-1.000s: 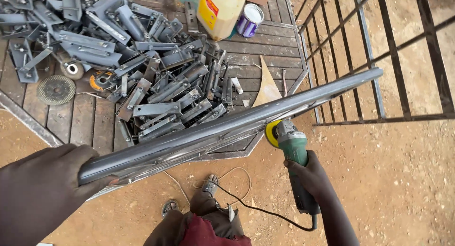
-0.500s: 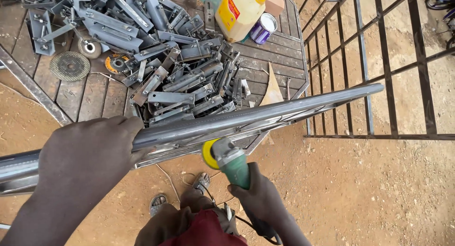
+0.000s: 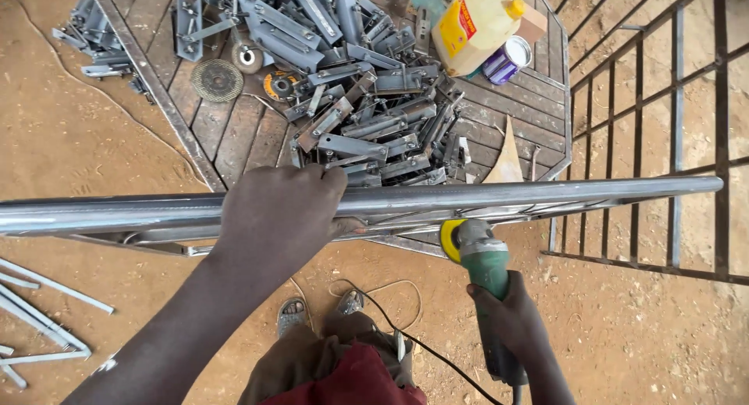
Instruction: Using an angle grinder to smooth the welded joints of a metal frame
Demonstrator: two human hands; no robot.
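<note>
A long shiny steel tube (image 3: 499,196) runs level across the view, from the left edge to the right. My left hand (image 3: 277,214) is clamped over it near the middle, fingers curled over the top. My right hand (image 3: 511,321) grips the body of a green angle grinder (image 3: 482,258), whose yellow-guarded disc (image 3: 450,239) sits just under the tube, touching or nearly touching its underside. The grinder's black cord (image 3: 421,344) trails down past my feet.
A wooden platform (image 3: 234,132) holds a pile of grey metal brackets (image 3: 367,101), grinding discs (image 3: 217,79), a yellow jug (image 3: 476,23) and a small tin (image 3: 505,60). A dark iron grille (image 3: 671,140) lies at right. Loose thin rods (image 3: 39,311) lie at lower left on bare earth.
My left hand slid right along the tube toward its middle. The tube went from slanted to level, and the view shifted over the platform. The grinder stays under the tube.
</note>
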